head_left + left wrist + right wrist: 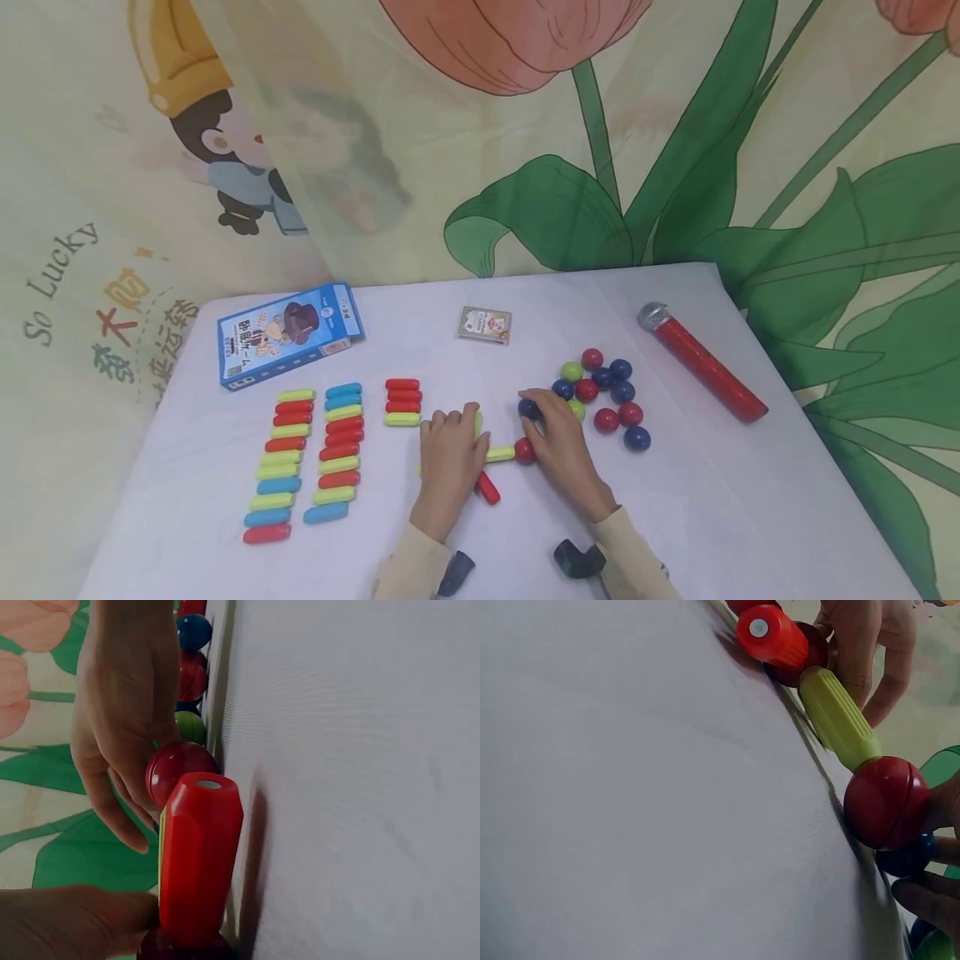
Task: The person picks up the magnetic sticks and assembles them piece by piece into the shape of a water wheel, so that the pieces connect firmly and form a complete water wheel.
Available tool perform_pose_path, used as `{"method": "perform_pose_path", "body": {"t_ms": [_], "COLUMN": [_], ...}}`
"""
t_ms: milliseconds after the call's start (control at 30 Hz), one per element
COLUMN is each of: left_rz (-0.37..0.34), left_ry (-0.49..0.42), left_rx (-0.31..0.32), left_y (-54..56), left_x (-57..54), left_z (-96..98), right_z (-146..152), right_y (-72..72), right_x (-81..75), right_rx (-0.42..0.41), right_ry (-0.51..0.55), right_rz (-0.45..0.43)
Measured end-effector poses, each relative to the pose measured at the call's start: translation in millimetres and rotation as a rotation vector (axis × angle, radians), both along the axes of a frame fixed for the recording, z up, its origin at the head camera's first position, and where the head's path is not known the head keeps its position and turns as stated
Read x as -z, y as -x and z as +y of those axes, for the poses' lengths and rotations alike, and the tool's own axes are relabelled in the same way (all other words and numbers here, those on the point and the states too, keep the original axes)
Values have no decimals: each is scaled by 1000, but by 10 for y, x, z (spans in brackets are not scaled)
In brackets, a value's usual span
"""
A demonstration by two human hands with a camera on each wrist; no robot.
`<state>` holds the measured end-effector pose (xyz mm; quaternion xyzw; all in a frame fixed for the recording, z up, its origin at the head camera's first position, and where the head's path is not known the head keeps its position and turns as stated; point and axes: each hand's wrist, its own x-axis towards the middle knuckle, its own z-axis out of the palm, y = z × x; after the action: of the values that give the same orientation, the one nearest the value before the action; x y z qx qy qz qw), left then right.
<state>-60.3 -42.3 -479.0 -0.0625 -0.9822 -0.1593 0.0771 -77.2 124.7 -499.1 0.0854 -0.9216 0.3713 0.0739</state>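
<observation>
My left hand [448, 450] grips a joined piece of rods and balls from above, hiding its middle in the head view. In the right wrist view, its fingers hold a dark red ball [817, 646] at the joint. From there a red rod [488, 487] sticks out toward me, and a yellow-green rod [500, 454] runs right to another red ball [524, 451]. A second yellow-green rod [477, 423] shows beyond the left fingers. My right hand [564, 442] pinches a blue ball [528, 408] between thumb and fingers, close beside that end red ball.
Loose coloured balls [606, 419] lie right of the hands. Red, blue and yellow-green rods [339, 451] are laid in columns at left. Farther back are a blue box [288, 333], a small card box [484, 325] and a red microphone-like object [705, 362].
</observation>
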Motion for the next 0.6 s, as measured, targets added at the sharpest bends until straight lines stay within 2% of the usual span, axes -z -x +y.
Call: {"method": "perform_pose_path", "body": {"t_ms": [100,233,367,600], "left_rz": [1,44,87,129], "left_ry": [7,-53,-85,-78], "left_rx": [23,129,225,262], "left_y": [19,20,10,2], "left_x": [-23,-14,9,29], "left_z": [14,24,22,26], "right_z": [-24,-24,-20,21], "right_y": [64,80,56,4], "right_x": [31,51,61,79], "right_rx": [-20,-37,-59,-65], "right_ry": [36,81,107,167], "right_rz": [-28,-59,-46,-23]}}
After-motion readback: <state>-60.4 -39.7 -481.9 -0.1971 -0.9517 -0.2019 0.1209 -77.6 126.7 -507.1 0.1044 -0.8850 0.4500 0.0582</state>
